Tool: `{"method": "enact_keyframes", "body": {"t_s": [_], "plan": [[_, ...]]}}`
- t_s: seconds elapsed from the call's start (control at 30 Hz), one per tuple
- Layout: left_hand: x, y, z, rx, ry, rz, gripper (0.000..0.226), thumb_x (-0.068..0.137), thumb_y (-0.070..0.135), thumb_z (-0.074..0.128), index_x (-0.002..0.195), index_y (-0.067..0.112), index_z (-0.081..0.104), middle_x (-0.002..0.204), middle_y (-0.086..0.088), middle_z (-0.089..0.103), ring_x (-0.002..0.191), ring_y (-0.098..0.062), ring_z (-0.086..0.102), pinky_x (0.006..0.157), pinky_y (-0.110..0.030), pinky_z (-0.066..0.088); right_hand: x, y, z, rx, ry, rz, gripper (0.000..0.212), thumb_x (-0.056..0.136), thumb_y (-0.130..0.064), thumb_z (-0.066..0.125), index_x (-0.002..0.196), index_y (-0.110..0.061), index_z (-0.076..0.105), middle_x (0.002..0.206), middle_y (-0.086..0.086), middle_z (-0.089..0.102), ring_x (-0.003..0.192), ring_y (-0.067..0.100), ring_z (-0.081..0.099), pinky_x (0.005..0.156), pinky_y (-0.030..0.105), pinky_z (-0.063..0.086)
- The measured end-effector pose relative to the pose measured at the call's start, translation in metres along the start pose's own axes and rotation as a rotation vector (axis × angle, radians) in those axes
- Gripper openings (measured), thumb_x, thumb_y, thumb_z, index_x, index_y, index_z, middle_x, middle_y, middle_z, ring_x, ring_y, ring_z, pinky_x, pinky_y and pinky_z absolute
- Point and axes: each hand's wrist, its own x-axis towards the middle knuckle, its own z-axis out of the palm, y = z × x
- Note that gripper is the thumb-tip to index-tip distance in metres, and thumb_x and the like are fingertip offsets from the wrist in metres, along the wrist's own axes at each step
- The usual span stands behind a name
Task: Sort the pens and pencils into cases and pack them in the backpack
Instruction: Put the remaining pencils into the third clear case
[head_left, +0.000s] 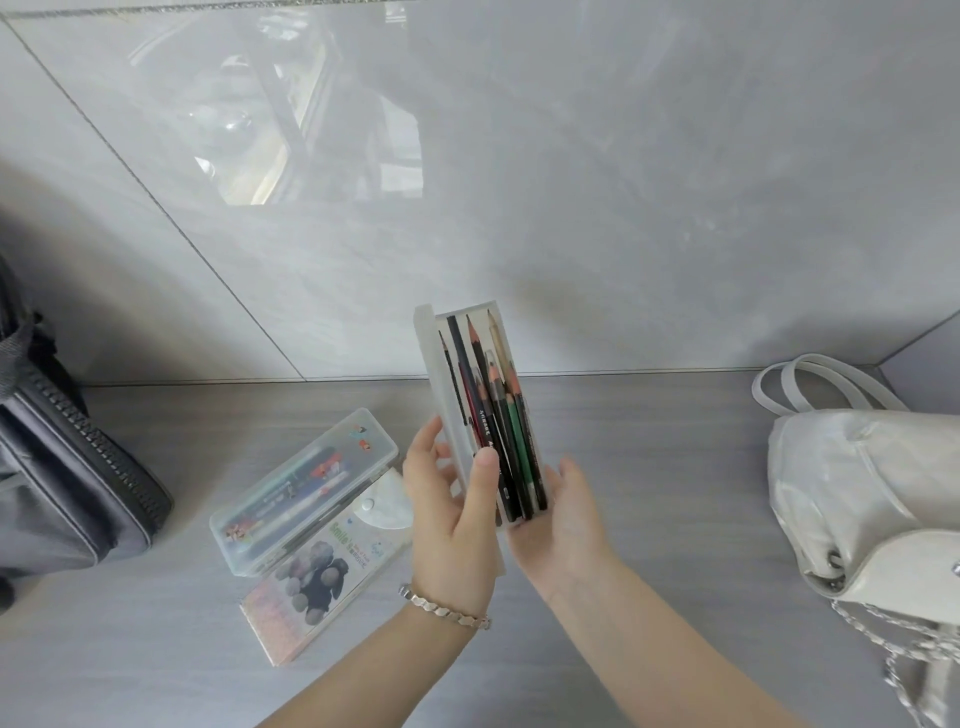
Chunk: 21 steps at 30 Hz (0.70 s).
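I hold a clear plastic pencil case (493, 322) upright above the table, its lid hinged open at the left. Several pencils (498, 415) stand inside it, tips up. My left hand (452, 499) grips the case's lower part, thumb across the front. My right hand (563, 514) cups its bottom right side from underneath. A second clear case (306, 483) filled with pens lies shut on the table to the left. A dark grey backpack (62, 467) stands at the left edge.
Under the pen case lies a flat printed pouch (317, 577) with a snap flap. A white handbag (872, 499) with a chain strap sits at the right. The grey table (649, 467) ends at a glossy tiled wall behind.
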Motion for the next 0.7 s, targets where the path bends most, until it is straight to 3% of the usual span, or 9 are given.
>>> {"method": "enact_keyframes", "body": {"t_s": [0.07, 0.13, 0.2, 0.27, 0.33, 0.43, 0.5, 0.6, 0.7], "plan": [[0.002, 0.003, 0.000, -0.049, 0.016, -0.005, 0.037, 0.083, 0.033, 0.060, 0.114, 0.028, 0.042, 0.099, 0.004, 0.057, 0.079, 0.009, 0.061, 0.065, -0.008, 0.049, -0.003, -0.002, 0.005, -0.212, -0.041, -0.099, 0.041, 0.098, -0.035, 0.034, 0.108, -0.004, 0.058, 0.096, 0.017, 0.066, 0.084, 0.021, 0.061, 0.071, 0.030, 0.047], [0.008, 0.007, -0.003, -0.104, 0.060, -0.049, 0.026, 0.093, 0.020, 0.052, 0.117, 0.021, 0.042, 0.095, 0.007, 0.058, 0.077, 0.007, 0.063, 0.062, -0.008, 0.050, -0.008, -0.003, 0.005, -0.417, -0.090, -0.197, 0.032, 0.093, -0.034, 0.048, 0.118, -0.014, 0.054, 0.114, 0.011, 0.065, 0.099, 0.015, 0.060, 0.087, 0.029, 0.045], [0.013, 0.011, -0.005, -0.184, 0.092, -0.068, 0.031, 0.092, 0.026, 0.053, 0.120, 0.016, 0.043, 0.098, 0.007, 0.060, 0.088, -0.005, 0.064, 0.072, -0.019, 0.053, -0.011, -0.002, 0.002, -0.598, -0.113, -0.345, 0.025, 0.091, -0.025, 0.056, 0.115, -0.031, 0.052, 0.121, -0.001, 0.061, 0.108, 0.008, 0.058, 0.093, 0.026, 0.044], [0.015, 0.011, -0.007, -0.237, 0.107, -0.078, 0.044, 0.082, 0.035, 0.053, 0.121, 0.016, 0.044, 0.100, 0.008, 0.061, 0.091, -0.007, 0.064, 0.081, -0.030, 0.053, -0.009, -0.001, -0.002, -0.776, -0.139, -0.544, 0.030, 0.090, -0.024, 0.058, 0.109, -0.045, 0.049, 0.124, -0.004, 0.060, 0.115, 0.008, 0.056, 0.099, 0.029, 0.044], [0.016, 0.011, -0.009, -0.209, 0.103, -0.103, 0.039, 0.085, 0.033, 0.055, 0.119, 0.019, 0.043, 0.100, 0.006, 0.060, 0.089, -0.007, 0.063, 0.078, -0.024, 0.053, -0.004, 0.001, -0.007, -0.851, -0.204, -0.643, 0.033, 0.087, -0.029, 0.060, 0.111, -0.048, 0.048, 0.123, 0.000, 0.062, 0.114, 0.011, 0.058, 0.098, 0.030, 0.046], [0.021, 0.012, -0.010, 0.030, 0.059, -0.204, 0.044, 0.088, 0.038, 0.057, 0.126, 0.028, 0.038, 0.118, -0.005, 0.052, 0.092, -0.013, 0.054, 0.081, -0.018, 0.045, -0.005, 0.000, -0.009, -0.807, -0.232, -0.591, 0.022, 0.094, -0.023, 0.050, 0.114, -0.029, 0.056, 0.091, 0.000, 0.070, 0.083, 0.006, 0.066, 0.077, 0.020, 0.051], [0.024, 0.008, -0.012, 0.248, -0.036, -0.279, 0.060, 0.089, 0.036, 0.056, 0.140, 0.026, 0.028, 0.136, -0.004, 0.032, 0.099, -0.015, 0.043, 0.091, -0.022, 0.033, -0.009, 0.000, -0.010, -0.788, -0.222, -0.412, 0.030, 0.097, -0.033, 0.034, 0.101, -0.026, 0.063, 0.078, -0.002, 0.072, 0.073, 0.010, 0.068, 0.075, 0.026, 0.053], [0.018, 0.001, -0.016, 0.561, -0.224, -0.248, 0.077, 0.087, 0.036, 0.057, 0.148, 0.026, 0.011, 0.142, -0.007, 0.021, 0.110, -0.019, 0.039, 0.091, -0.024, 0.033, -0.012, -0.001, -0.013, -0.774, -0.186, -0.145, 0.042, 0.097, -0.045, 0.028, 0.088, -0.025, 0.064, 0.077, 0.006, 0.073, 0.071, 0.019, 0.070, 0.071, 0.033, 0.057], [0.010, -0.013, -0.021, 0.916, -0.344, -0.140, 0.091, 0.086, 0.047, 0.055, 0.149, 0.024, -0.007, 0.149, -0.006, 0.013, 0.135, -0.024, 0.026, 0.103, -0.029, 0.033, -0.008, -0.004, -0.017, -0.844, -0.175, -0.134, 0.043, 0.095, -0.040, 0.042, 0.089, -0.006, 0.068, 0.082, 0.010, 0.070, 0.071, 0.018, 0.066, 0.065, 0.024, 0.056]]}}
